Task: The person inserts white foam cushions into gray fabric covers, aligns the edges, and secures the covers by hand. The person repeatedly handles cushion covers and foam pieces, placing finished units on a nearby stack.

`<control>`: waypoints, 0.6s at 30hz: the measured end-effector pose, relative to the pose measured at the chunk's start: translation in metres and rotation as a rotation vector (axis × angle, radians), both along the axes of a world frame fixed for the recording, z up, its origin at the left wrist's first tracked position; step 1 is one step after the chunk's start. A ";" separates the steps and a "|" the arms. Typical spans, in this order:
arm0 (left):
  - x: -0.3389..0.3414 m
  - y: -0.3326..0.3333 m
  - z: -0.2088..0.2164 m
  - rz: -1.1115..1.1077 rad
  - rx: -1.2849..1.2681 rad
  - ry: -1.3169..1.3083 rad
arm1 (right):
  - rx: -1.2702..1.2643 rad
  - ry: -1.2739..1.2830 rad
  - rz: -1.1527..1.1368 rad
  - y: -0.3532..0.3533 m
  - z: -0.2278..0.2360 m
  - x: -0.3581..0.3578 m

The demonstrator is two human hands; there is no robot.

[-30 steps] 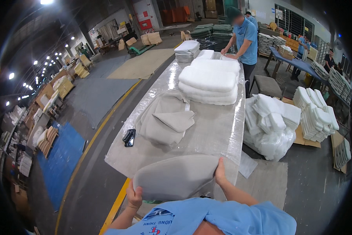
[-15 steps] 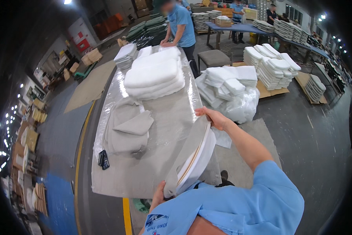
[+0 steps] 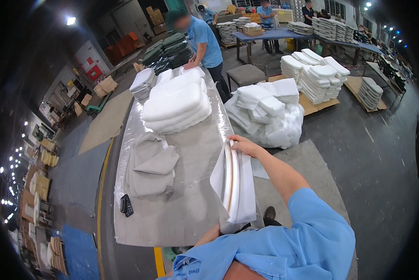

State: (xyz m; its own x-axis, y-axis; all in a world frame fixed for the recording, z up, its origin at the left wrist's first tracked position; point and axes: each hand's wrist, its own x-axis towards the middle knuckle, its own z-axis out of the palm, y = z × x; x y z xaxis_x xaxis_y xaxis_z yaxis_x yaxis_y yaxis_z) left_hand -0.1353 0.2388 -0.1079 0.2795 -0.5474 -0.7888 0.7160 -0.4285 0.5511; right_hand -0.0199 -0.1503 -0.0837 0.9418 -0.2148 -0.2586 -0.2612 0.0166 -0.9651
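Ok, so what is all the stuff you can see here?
Long plastic-covered worktable: one, silvery, centre.
White foam cushion held upright on edge: one, table's near right edge.
Stack of white foam pads: one, far half of table.
Pile of grey fabric covers: one, left part of table.
Small black tool: one, near left of table.
Bagged white foam heap: one, floor right of table.
Co-worker in blue shirt: one, far end.
Left hand: cushion's bottom.
Right hand: cushion's top.

white foam pad [image 3: 237,184] | on edge, upright | table's near-right corner | possibly grey-backed
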 end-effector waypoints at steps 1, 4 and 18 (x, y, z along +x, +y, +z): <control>-0.001 -0.009 0.009 -0.064 0.057 -0.104 | -0.016 -0.018 -0.002 -0.006 -0.002 -0.002; 0.001 -0.042 0.027 -0.223 0.169 -0.458 | -0.108 -0.076 -0.063 -0.019 -0.006 -0.006; 0.085 -0.241 0.019 0.131 -0.158 -1.077 | -0.766 -0.407 -0.263 -0.043 -0.013 -0.029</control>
